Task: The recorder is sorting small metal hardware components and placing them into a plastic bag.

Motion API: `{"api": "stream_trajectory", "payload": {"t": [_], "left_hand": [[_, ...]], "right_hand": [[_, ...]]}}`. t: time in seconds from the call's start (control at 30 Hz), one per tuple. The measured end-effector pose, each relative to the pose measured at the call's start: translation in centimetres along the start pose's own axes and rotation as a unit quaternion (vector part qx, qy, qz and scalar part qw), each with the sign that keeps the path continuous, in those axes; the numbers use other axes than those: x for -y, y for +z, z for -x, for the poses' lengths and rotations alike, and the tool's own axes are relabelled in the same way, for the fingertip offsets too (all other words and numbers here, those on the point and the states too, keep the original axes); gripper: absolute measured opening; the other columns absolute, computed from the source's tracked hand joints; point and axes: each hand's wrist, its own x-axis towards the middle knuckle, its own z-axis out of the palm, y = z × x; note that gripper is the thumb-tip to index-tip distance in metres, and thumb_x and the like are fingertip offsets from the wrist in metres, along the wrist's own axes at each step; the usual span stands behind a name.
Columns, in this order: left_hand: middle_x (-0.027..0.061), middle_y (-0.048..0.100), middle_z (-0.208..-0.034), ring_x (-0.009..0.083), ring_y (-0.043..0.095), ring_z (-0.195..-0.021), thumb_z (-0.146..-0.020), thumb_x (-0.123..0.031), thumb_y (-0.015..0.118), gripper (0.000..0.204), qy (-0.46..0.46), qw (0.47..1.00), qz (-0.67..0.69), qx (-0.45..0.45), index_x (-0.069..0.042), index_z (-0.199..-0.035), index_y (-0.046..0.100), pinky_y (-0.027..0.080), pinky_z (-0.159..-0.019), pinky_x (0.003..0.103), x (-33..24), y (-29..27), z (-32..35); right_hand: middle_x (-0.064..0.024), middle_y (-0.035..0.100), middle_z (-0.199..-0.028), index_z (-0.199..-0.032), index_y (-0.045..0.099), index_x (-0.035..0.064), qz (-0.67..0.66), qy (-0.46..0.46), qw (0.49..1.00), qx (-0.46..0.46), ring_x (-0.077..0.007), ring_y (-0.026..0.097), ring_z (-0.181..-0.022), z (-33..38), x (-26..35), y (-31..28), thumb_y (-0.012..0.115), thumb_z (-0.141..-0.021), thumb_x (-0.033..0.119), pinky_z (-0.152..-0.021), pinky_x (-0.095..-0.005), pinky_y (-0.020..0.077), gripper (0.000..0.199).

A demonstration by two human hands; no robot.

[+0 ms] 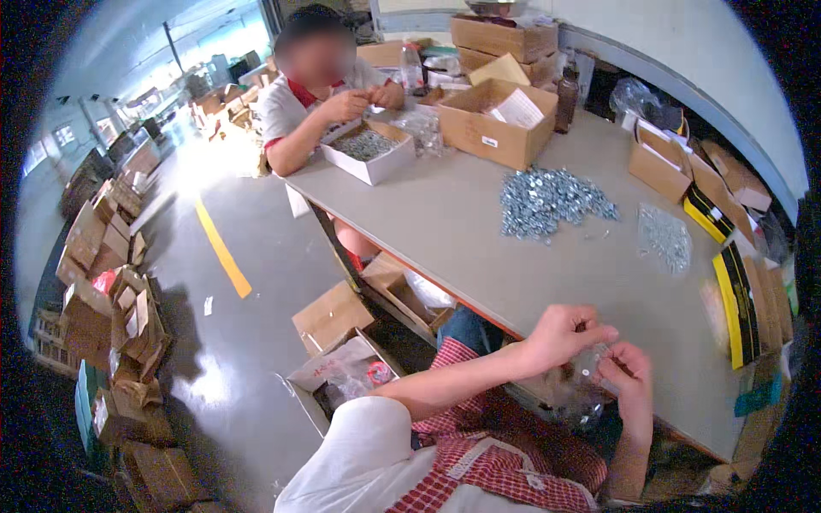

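Note:
At the near edge of the table, my left hand is closed in a pinch, thumb against fingers. Close beside it on the right is my right hand, its fingers also pinched together. Between them they grip a clear plastic bag, which hangs below the fingers over my lap. A small pale spot shows on the bag; its contents are hard to make out. Beyond my hands lies a loose pile of small shiny metal parts. To the right of that pile, a filled clear bag of small pieces lies flat on the table.
Across the table a co-worker handles something small above a white box of metal parts. An open cardboard box and a brown bottle stand farther back. Cartons with yellow-black edges line the right side. An open box sits below, left.

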Motion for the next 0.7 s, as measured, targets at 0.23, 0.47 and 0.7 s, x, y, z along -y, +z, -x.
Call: {"api": "stream_trajectory", "payload": {"t": [0.23,0.47,0.7], "left_hand": [[0.0083,0.071,-0.081,0.0128,0.065,-0.075,-0.091,-0.020,0.074,0.018,0.157,0.986,0.055,0.004,-0.004,-0.098,0.075,0.053,-0.070,0.032,1.3,-1.1,-0.4],[0.0108,0.067,-0.074,0.0117,0.057,-0.067,-0.089,-0.021,0.076,0.018,0.000,0.999,-0.045,-0.006,-0.003,-0.092,0.072,0.049,-0.064,0.032,-0.6,-2.4,0.4],[0.0076,0.066,-0.072,0.0093,0.055,-0.068,-0.090,-0.021,0.075,0.018,0.007,1.000,0.026,0.008,-0.003,-0.094,0.073,0.048,-0.064,0.030,0.9,-2.5,0.6]], "right_hand": [[-0.0004,0.061,-0.085,-0.096,0.059,0.0052,-0.087,-0.018,0.996,0.004,-0.0137,0.060,-0.078,-1.4,0.0,1.0,0.068,-0.088,0.011,-0.075,-0.0280,0.0481,0.013],[-0.0108,0.062,-0.104,-0.104,0.062,0.0036,0.304,-0.323,0.896,-0.016,-0.0287,0.057,-0.108,-2.5,5.7,1.9,0.065,-0.086,0.011,-0.108,-0.0464,0.0370,0.019],[-0.0113,0.062,-0.103,-0.105,0.065,0.0074,0.436,-0.357,0.826,0.021,-0.0328,0.056,-0.109,-3.3,6.5,2.4,0.069,-0.080,0.012,-0.116,-0.0559,0.0236,0.025]]}}
